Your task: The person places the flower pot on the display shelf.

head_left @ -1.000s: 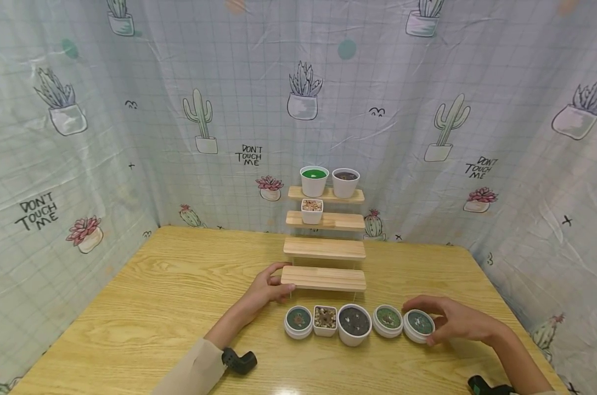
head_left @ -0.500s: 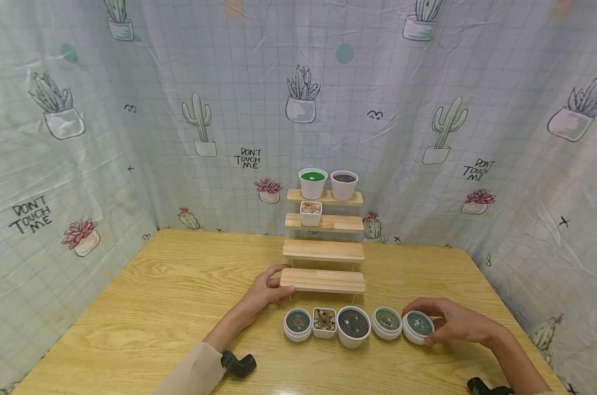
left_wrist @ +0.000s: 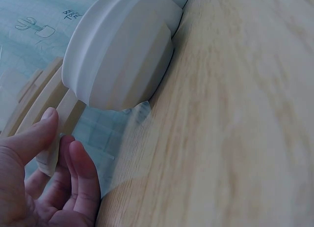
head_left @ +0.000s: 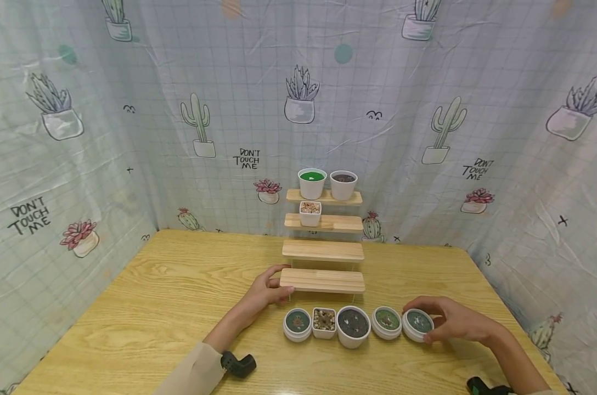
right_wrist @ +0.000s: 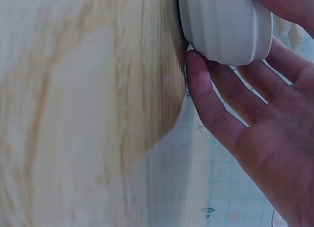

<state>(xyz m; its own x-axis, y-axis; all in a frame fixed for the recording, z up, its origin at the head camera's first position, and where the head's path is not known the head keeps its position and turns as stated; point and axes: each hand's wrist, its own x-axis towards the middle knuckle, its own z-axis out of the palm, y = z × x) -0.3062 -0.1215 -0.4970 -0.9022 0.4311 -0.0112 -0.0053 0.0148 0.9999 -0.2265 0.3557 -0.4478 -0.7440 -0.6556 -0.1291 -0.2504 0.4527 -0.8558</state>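
At the right end of a front row of pots, my right hand holds a round white pot with a dark green top, thumb on the near side and fingers around the far side. The right wrist view shows that pot's ribbed wall low at the wooden surface. My left hand pinches the left end of the lowest plank of a stepped wooden shelf, thumb on the plank and fingers behind it. A white pot stands near this hand in the left wrist view.
Also in the front row are a teal-topped pot, a square pebble pot, a larger dark-soil pot and a green-topped pot. Upper planks bear a bright green pot, a brown-topped pot and a square pot.
The head view has tilted slightly. Both hands keep their holds, and the rightmost pot has shifted only very slightly in my right hand.
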